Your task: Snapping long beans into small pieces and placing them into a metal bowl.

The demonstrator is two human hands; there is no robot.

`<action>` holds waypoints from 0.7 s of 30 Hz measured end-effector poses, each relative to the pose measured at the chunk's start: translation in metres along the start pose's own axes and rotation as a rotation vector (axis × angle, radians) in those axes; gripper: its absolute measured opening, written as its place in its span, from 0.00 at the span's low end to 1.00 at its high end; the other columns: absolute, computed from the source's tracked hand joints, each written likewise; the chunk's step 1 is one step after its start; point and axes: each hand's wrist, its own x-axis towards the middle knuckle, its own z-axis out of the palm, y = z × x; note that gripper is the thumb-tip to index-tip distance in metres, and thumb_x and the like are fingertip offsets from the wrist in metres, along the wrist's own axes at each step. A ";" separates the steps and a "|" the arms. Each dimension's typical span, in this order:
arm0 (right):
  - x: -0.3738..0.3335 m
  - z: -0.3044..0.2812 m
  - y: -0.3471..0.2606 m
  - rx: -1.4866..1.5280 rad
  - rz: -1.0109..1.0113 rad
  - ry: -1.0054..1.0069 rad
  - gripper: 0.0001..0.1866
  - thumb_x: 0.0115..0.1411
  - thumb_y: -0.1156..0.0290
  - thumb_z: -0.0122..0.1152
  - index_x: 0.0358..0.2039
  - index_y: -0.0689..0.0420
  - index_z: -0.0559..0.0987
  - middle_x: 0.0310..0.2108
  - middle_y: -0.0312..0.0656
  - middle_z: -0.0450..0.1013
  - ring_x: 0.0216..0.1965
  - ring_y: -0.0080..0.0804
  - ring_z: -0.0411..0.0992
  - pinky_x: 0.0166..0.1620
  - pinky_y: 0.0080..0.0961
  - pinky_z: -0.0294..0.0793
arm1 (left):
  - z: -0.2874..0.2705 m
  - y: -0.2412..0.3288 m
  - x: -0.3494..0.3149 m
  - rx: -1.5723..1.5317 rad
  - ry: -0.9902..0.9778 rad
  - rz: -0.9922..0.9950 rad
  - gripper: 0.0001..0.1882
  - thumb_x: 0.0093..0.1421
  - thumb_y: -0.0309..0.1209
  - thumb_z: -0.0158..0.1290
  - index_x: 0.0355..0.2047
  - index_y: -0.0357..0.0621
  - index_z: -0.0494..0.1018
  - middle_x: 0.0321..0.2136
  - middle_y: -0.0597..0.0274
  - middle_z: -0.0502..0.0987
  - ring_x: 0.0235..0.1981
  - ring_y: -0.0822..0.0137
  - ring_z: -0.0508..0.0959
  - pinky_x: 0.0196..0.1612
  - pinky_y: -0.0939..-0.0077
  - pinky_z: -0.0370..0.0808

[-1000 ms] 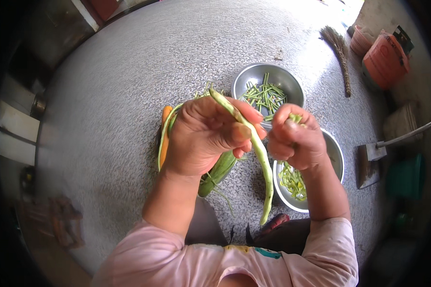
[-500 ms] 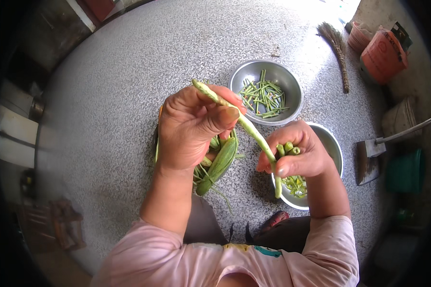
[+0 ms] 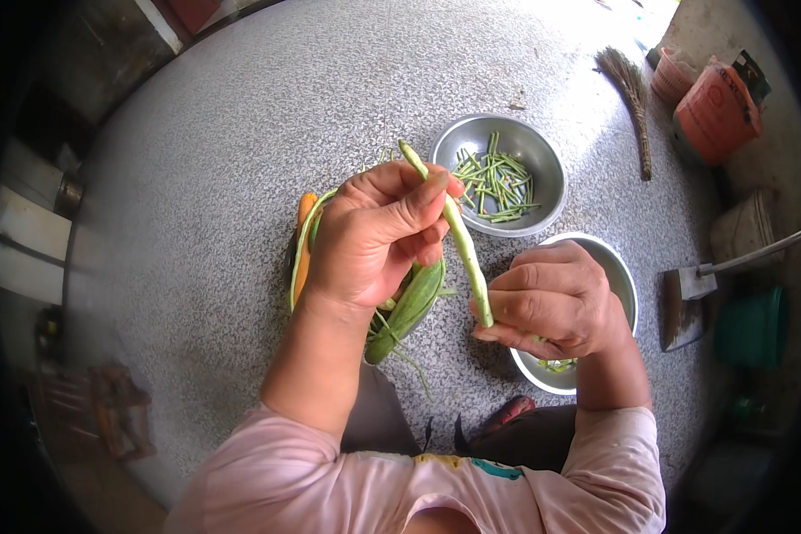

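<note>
A long pale-green bean (image 3: 468, 254) slants between my hands, its upper tip rising past the left fingers. My left hand (image 3: 360, 231) is closed, pinching the bean between thumb and fingers. My right hand (image 3: 556, 298) is curled shut at the bean's lower end, its thumb and index finger touching that end. The bean pieces in its palm are mostly hidden by the fingers. Behind my left hand lies a green ridged gourd (image 3: 409, 307) among long beans and an orange vegetable (image 3: 303, 258). Cut bean pieces (image 3: 498, 187) lie in a metal bowl (image 3: 445, 147).
A second metal bowl (image 3: 629, 289) with green scraps stands beneath my right hand. On the speckled floor at the right are a straw broom (image 3: 630, 93), a red bag (image 3: 719, 120), a long-handled dustpan (image 3: 683, 311) and a green bin (image 3: 752, 327).
The bean is shorter at its lower end and stands steeper. My left hand has shifted right. My right fingers have curled over, covering the pieces that showed in that hand.
</note>
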 end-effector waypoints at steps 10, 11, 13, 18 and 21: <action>-0.015 0.000 -0.004 0.319 0.179 0.729 0.12 0.58 0.67 0.50 0.30 0.65 0.72 0.22 0.45 0.72 0.23 0.34 0.73 0.25 0.26 0.72 | -0.008 0.011 0.006 -0.208 -0.131 0.144 0.08 0.56 0.28 0.50 0.34 0.37 0.71 0.25 0.61 0.72 0.22 0.76 0.71 0.20 0.84 0.68; -0.015 -0.006 -0.001 0.493 0.195 0.702 0.14 0.62 0.66 0.41 0.33 0.66 0.69 0.25 0.47 0.71 0.28 0.40 0.73 0.30 0.34 0.75 | -0.010 0.015 0.006 -0.281 -0.212 0.163 0.09 0.56 0.29 0.49 0.35 0.38 0.70 0.26 0.60 0.72 0.22 0.75 0.71 0.20 0.84 0.69; -0.011 -0.003 0.004 0.755 0.298 0.798 0.14 0.62 0.66 0.40 0.34 0.65 0.69 0.25 0.47 0.70 0.29 0.41 0.73 0.31 0.36 0.75 | -0.011 0.012 0.005 -0.307 -0.273 0.171 0.09 0.56 0.29 0.49 0.36 0.38 0.70 0.27 0.59 0.71 0.23 0.75 0.71 0.21 0.84 0.69; -0.011 0.014 0.012 1.472 0.387 0.530 0.14 0.61 0.65 0.42 0.36 0.63 0.70 0.29 0.46 0.70 0.33 0.44 0.73 0.35 0.42 0.76 | -0.008 0.008 0.002 -0.254 -0.397 0.230 0.11 0.55 0.30 0.50 0.38 0.40 0.69 0.29 0.57 0.71 0.25 0.73 0.71 0.21 0.83 0.70; -0.010 0.022 0.006 1.653 0.412 0.444 0.15 0.60 0.63 0.45 0.37 0.64 0.70 0.29 0.49 0.69 0.33 0.47 0.73 0.35 0.45 0.76 | -0.008 0.007 0.002 -0.250 -0.411 0.260 0.11 0.54 0.30 0.51 0.37 0.39 0.69 0.29 0.56 0.71 0.24 0.73 0.71 0.20 0.84 0.70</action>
